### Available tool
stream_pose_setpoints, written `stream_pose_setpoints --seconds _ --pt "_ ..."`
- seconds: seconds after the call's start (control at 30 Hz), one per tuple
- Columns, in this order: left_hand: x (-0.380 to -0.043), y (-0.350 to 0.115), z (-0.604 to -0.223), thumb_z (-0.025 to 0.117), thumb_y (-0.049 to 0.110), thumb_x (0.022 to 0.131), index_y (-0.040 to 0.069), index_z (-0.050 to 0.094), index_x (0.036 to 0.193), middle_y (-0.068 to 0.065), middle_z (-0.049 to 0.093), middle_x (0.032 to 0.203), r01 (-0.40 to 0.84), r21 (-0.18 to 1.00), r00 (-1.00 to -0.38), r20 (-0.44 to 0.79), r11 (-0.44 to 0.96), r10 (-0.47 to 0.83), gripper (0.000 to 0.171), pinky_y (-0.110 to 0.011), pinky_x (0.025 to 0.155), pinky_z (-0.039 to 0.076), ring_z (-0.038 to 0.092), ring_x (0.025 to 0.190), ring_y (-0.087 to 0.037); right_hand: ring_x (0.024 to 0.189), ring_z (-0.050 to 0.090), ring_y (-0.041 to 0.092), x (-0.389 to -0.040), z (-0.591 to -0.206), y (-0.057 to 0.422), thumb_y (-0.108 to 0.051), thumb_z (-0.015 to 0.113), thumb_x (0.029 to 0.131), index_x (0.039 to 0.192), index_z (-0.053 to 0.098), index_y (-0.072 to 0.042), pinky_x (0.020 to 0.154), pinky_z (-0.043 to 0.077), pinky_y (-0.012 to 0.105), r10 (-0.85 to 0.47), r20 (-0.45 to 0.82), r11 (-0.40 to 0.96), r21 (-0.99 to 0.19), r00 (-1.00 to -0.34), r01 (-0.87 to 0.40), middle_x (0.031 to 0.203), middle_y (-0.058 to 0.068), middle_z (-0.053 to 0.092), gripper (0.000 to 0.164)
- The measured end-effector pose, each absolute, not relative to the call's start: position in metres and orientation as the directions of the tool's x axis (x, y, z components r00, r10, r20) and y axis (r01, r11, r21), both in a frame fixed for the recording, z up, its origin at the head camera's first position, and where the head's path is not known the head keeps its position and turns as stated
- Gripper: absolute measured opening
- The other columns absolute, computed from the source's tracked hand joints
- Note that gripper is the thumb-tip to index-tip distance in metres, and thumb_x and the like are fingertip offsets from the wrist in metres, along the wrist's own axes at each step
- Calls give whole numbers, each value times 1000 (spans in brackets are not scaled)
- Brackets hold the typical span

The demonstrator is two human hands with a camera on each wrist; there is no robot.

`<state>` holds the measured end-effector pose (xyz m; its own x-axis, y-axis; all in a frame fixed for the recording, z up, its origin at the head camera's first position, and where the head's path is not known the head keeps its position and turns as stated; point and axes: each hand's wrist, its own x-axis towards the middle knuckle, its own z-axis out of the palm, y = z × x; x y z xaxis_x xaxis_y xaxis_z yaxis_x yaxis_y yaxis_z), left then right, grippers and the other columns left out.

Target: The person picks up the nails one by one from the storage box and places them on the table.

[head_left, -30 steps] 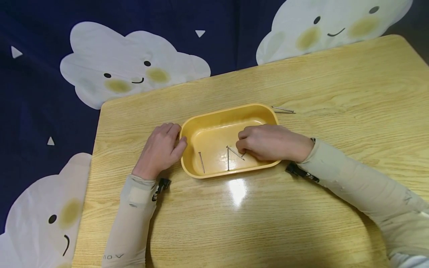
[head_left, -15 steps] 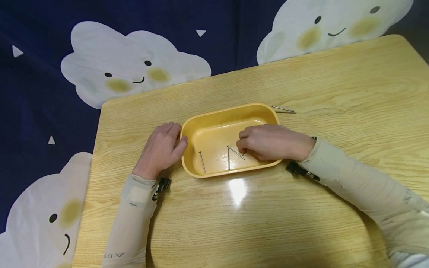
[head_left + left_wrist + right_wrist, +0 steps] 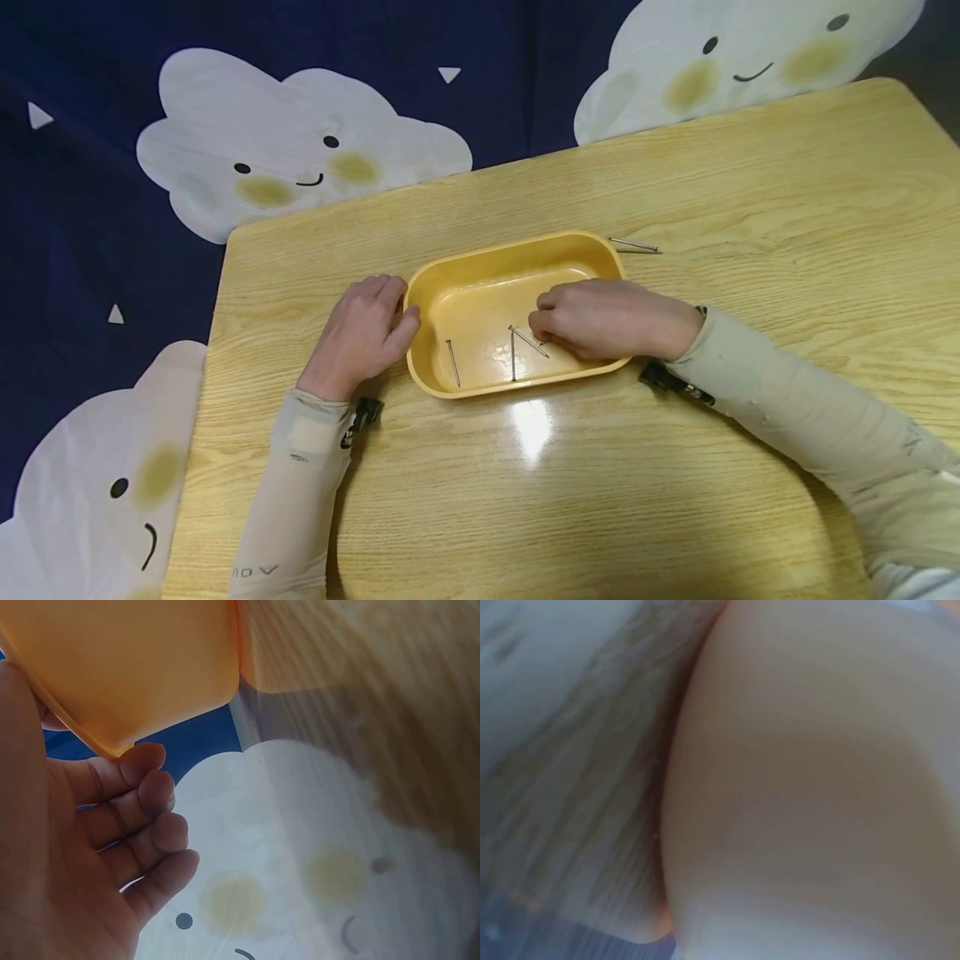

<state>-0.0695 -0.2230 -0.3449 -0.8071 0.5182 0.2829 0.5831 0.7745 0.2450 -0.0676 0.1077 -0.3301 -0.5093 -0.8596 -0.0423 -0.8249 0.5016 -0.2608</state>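
A yellow plastic tub [image 3: 517,387] stands on the wooden table with several nails in it. At its left end my left hand [image 3: 360,337] pinches the rim, thumb over the edge and fingers outside, as the left wrist view also shows the hand [image 3: 112,832] at the tub's edge [image 3: 150,660]. My right hand [image 3: 600,317] reaches inside the right half, fingers curled down on a nail [image 3: 543,342] whose tip alone shows. Near those fingers lie a slanted nail [image 3: 529,342] and an upright-lying nail [image 3: 513,357], touching or nearly so. Another nail [image 3: 453,364] lies at the left.
Two more nails [image 3: 634,246] lie on the table [image 3: 750,208] just beyond the tub's right back corner. A dark blue cloth [image 3: 510,83] with white clouds hangs behind the table and along its left side. The right wrist view is blurred, filled mostly by a pale surface.
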Motion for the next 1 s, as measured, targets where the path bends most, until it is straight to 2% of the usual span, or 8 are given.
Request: stream_pose_setpoints --seconds 0.13,0.53,1.0 --pt "-70 -223 -344 48 28 95 6 53 82 -5 44 69 581 249 -809 281 775 517 26 -38 67 40 43 65 -23 75 60 15 -67 -330 107 -14 60 101 89 63 -15 68 54 33 -849 -53 522 -246 -526 -817 79 -3 58 12" --pt "-69 -223 -344 49 28 95 6 53 82 -4 44 69 575 250 -813 278 779 512 26 -38 67 40 44 65 -23 70 56 12 -66 -331 108 -11 61 96 87 60 -15 64 50 30 -830 -58 551 -232 -554 -801 77 -4 56 10" --pt "-69 -223 -345 49 27 95 6 54 83 -4 44 69 571 253 -817 275 781 507 25 -39 68 41 44 66 -23 61 50 11 -67 -330 107 -4 64 83 75 58 -19 58 43 26 -815 -104 574 -279 -570 -770 72 -6 54 17"
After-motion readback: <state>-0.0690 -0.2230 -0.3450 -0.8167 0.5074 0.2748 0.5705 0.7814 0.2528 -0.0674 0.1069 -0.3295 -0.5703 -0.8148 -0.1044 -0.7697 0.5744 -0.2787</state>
